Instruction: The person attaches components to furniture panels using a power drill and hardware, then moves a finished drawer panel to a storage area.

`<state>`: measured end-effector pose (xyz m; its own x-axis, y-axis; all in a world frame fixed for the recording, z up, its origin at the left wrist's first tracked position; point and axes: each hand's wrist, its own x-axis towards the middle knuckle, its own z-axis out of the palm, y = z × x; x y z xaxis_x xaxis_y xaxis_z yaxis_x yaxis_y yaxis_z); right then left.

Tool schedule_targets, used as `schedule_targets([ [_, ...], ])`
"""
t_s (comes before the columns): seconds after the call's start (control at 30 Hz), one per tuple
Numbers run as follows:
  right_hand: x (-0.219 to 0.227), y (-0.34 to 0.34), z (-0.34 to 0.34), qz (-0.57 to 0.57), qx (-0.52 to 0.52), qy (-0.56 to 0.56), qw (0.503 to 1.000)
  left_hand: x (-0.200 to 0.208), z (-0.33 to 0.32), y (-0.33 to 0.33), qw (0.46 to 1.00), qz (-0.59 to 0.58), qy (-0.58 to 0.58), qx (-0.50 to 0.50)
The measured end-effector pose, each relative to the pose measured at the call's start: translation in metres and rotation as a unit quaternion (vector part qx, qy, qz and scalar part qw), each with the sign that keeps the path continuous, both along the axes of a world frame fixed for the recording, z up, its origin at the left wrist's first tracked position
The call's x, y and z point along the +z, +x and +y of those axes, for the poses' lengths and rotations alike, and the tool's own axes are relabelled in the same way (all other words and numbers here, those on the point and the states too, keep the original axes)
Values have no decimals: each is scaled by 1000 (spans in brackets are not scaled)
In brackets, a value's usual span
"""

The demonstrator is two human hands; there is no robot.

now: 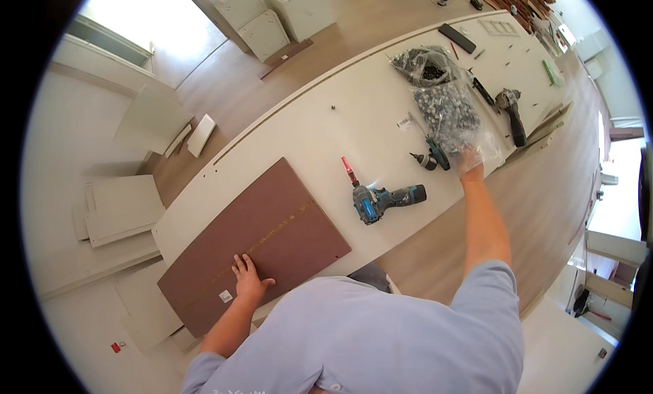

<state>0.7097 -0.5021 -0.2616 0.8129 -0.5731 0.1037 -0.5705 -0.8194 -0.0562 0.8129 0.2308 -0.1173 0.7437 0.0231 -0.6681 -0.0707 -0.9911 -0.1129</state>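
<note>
My left hand [250, 280] lies on a brown board [286, 217], its fingers stretched out over the surface. The board carries a small white label and a yellowish line of marks, and rests on the long white panel. My right hand [469, 161] is at the near end of a clear plastic bag [447, 112] full of small metal fittings. Plastic covers its fingers, so I cannot tell what they hold. Left of that hand lies a small green and black drill [434, 155]. A blue and black cordless driver [381, 200] with a red-sleeved bit lies between my hands.
On the white panel [272, 139] are another bag with dark screws [422, 64], a grey drill [511, 115] and a black case [457, 38]. White cabinet boards [126, 207] lean at the left. Cabinet boxes [299, 13] stand on the wooden floor beyond.
</note>
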Motion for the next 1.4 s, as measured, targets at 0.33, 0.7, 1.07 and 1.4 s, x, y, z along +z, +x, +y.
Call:
schedule_targets([
  [0.33, 45, 19, 8, -49, -238, 146, 959, -2, 6, -4, 1000, -8, 9, 3],
  [0.7, 50, -79, 52, -605, -319, 574, 450, 2, -4, -1, 999, -14, -39, 36],
  [1.07, 166, 33, 409, -120, 73, 705, 695, 19, -117, 19, 452, 433, -608, 488],
  [1.4, 146, 68, 322, -68, 266, 279, 920, -5, -61, 11, 459, 277, -669, 515],
])
